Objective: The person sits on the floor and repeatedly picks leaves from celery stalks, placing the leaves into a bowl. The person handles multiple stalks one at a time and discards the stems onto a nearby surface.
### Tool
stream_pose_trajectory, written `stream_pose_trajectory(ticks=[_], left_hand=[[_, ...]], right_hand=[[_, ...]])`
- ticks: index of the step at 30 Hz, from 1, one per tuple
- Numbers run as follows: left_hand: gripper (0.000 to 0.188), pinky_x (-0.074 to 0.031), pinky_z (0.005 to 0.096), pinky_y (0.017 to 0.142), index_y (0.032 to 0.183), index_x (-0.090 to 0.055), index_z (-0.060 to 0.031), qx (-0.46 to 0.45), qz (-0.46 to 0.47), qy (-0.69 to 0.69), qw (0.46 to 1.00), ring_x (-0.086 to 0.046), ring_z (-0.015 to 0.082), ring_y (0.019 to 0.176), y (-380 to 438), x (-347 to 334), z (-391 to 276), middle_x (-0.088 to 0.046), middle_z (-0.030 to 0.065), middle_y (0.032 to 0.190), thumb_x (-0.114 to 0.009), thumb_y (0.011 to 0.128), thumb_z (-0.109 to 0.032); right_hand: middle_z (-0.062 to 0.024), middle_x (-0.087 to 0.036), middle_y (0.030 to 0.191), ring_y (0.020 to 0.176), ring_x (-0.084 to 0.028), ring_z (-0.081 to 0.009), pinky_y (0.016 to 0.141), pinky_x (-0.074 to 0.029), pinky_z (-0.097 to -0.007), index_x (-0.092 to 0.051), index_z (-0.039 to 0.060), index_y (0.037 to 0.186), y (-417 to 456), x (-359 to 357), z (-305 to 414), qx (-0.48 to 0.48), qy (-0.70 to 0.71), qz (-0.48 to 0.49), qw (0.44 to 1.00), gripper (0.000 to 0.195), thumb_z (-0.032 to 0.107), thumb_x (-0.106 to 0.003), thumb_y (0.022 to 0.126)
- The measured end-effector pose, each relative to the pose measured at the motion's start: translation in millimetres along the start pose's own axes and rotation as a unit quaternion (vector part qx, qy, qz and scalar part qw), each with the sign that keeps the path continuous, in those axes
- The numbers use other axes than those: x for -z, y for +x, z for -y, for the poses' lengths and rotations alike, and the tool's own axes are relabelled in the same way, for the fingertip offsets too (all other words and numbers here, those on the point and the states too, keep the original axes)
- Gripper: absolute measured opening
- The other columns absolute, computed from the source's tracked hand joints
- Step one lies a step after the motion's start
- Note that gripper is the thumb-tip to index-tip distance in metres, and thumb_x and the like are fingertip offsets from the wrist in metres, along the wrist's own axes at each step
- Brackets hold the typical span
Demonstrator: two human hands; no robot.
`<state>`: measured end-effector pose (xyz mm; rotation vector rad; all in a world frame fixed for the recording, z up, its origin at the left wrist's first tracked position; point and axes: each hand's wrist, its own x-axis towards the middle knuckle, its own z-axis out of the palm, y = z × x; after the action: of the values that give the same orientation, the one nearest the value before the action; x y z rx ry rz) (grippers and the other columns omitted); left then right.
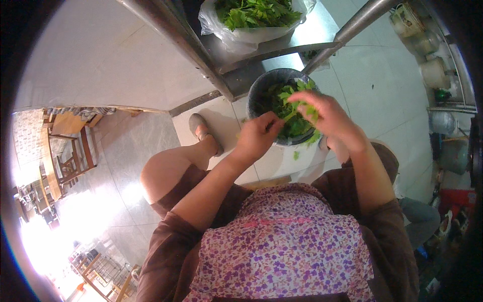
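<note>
My left hand (260, 137) pinches the stem of a leafy green sprig (289, 115), likely celery or parsley, over a dark bucket (253, 92). My right hand (324, 113) is at the leafy end of that sprig, its fingers bent around the leaves and slightly blurred. Inside the bucket lie more green leaves (296, 128). The bucket stands on the tiled floor between my feet. Beyond it, a white plastic bag (260, 34) heaped with leafy greens (256, 13) rests on a metal shelf.
Metal legs (181, 41) of the shelf frame slant down on both sides of the bag. Small leaf bits (296, 155) lie on the floor by the bucket. Buckets and jars (434, 73) line the right side. Wooden furniture (68, 151) stands far left. Grey cloth (420, 221) shows at my right.
</note>
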<state>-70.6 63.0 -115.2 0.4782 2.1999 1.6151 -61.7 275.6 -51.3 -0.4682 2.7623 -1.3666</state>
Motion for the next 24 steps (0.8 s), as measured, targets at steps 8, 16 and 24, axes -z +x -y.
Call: stream_pose_trajectory(ticks=[8, 16, 24], left_hand=[[0.012, -0.04, 0.0285, 0.051, 0.09, -0.062, -0.0036, 0.003, 0.048, 0.093, 0.994, -0.045, 0.0089, 0.056, -1, -1, -8, -0.051, 0.0064, 0.061, -0.062, 0.09, -0.016], [0.016, -0.044, 0.0361, 0.054, 0.086, -0.061, -0.0042, -0.003, 0.035, 0.06, 0.998, -0.055, 0.026, 0.06, 1, -1, 0, -0.057, 0.014, 0.066, -0.063, 0.087, -0.02], [0.017, -0.043, 0.032, 0.056, 0.088, -0.06, -0.0029, 0.02, 0.041, 0.009, 0.999, -0.054, 0.0184, 0.06, -1, 2, -4, -0.057, 0.0104, 0.068, -0.06, 0.09, -0.02]], right_hand=[[-0.0073, -0.061, 0.088, 0.08, -0.063, -0.0317, 0.065, -0.05, -0.0408, -0.066, 0.0084, 0.091, -9, 1, -3, 0.041, -0.174, 0.07, 0.981, 0.023, -0.002, -0.057, 0.072], [-0.0099, -0.06, 0.087, 0.076, -0.063, -0.0359, 0.062, -0.051, -0.0448, -0.059, 0.0078, 0.087, -10, -10, -5, 0.012, -0.196, 0.053, 0.979, 0.017, -0.001, -0.056, 0.073], [-0.0075, -0.06, 0.077, 0.075, -0.062, -0.0234, 0.067, -0.047, -0.0343, -0.06, 0.0051, 0.089, 8, 25, -45, -0.187, -0.011, -0.274, 0.943, 0.017, 0.022, -0.063, 0.087]])
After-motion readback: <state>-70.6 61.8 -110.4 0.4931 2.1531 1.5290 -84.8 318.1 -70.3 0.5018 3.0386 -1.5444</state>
